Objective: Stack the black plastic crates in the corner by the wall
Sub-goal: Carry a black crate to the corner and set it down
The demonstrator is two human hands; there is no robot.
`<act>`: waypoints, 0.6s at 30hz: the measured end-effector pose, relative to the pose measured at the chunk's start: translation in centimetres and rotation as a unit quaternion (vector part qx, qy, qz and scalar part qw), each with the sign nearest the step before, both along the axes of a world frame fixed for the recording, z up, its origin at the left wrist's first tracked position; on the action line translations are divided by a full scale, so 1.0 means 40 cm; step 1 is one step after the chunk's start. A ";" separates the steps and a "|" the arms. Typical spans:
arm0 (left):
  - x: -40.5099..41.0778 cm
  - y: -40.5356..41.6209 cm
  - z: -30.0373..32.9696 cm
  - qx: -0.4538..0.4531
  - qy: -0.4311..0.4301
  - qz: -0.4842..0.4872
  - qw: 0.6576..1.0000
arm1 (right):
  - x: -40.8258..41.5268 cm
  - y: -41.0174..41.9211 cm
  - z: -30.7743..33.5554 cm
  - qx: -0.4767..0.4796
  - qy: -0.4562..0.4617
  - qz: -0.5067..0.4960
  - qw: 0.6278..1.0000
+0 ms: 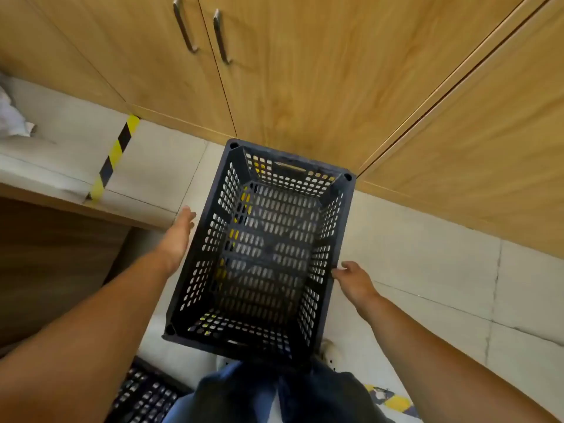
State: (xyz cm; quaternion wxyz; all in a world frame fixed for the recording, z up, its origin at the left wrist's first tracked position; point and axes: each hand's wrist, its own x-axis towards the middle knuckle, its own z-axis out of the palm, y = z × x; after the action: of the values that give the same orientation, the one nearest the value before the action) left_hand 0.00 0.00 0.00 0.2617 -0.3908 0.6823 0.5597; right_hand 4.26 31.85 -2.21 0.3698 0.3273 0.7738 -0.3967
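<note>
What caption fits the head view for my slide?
Both hands, left hand and right hand, flank a black perforated crate near wooden cabinet doors.

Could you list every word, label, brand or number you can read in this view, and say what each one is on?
There is no readable text anywhere in this view.
black crate: no label, brand or number shows on its walls or base.
wooden cabinet doors: plain, no lettering.
yellow-and-black tape on the floor: stripes only, no words.
second black crate at the lower edge: only partly in view, nothing legible.
</note>
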 end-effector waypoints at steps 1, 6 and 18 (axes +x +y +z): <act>-0.006 -0.002 -0.011 0.017 -0.002 0.017 1.000 | -0.005 -0.002 -0.021 -0.025 -0.006 -0.044 0.999; -0.025 -0.053 -0.074 0.183 -0.038 0.164 0.969 | -0.031 -0.010 -0.045 -0.209 -0.031 -0.255 0.944; -0.009 -0.006 0.035 0.210 -0.061 0.178 0.959 | 0.011 0.078 0.059 -0.247 -0.045 -0.418 0.873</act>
State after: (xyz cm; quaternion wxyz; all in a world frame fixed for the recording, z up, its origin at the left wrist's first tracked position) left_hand -0.37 -0.26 1.39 0.2755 -0.4758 0.4510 0.7031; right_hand 4.70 34.97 0.13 0.2727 0.5358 0.4239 -0.6774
